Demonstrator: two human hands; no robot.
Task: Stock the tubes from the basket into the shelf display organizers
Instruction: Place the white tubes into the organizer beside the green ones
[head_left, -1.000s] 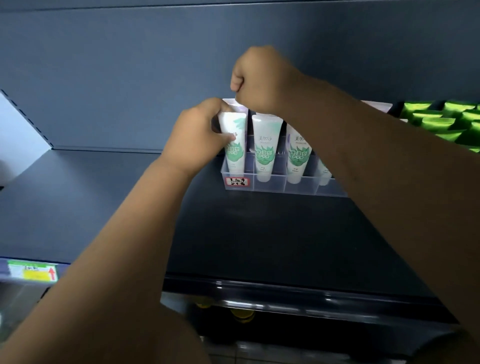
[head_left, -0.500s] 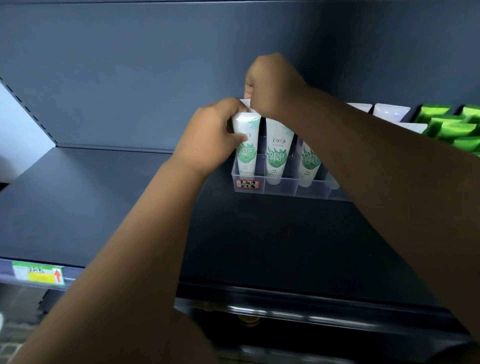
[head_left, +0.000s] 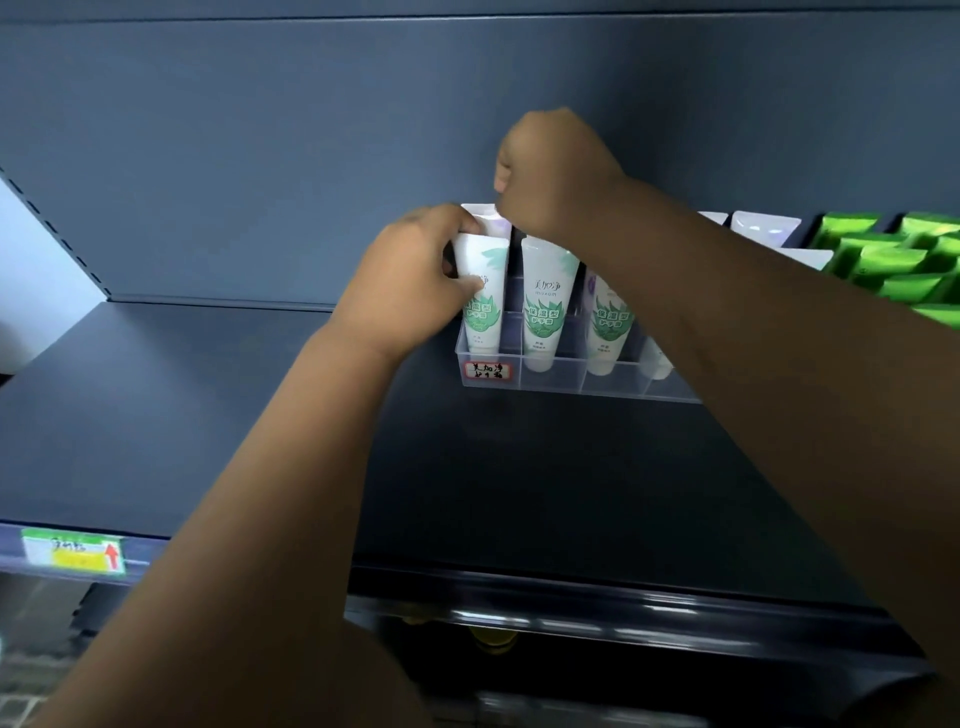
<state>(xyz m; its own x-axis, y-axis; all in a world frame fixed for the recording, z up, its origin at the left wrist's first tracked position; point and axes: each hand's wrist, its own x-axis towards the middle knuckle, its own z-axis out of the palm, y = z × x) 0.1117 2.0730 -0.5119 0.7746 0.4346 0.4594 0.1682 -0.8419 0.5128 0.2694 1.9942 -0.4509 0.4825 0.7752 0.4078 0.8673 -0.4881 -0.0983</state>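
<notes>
A clear plastic organizer (head_left: 613, 384) stands on the dark shelf, with white tubes printed in green standing upright in its front compartments. My left hand (head_left: 410, 280) grips the leftmost front tube (head_left: 485, 306) near its top. My right hand (head_left: 550, 171) is curled above the organizer, and its fingers pinch the top of a white tube (head_left: 491, 221) in the row behind. Two more front tubes (head_left: 545, 312) (head_left: 608, 327) stand to the right. The basket is out of view.
Green packets (head_left: 893, 260) and white tube tops (head_left: 763, 228) fill the shelf at the right. A dark shelf surface (head_left: 156, 415) spreads left of the organizer. A yellow and green price tag (head_left: 72, 553) sits on the shelf's front rail. A red-framed label (head_left: 485, 371) marks the organizer.
My hands stay on the same tubes at the organizer's left end; the right hand has dropped closer to the tube tops. The view has shifted slightly.
</notes>
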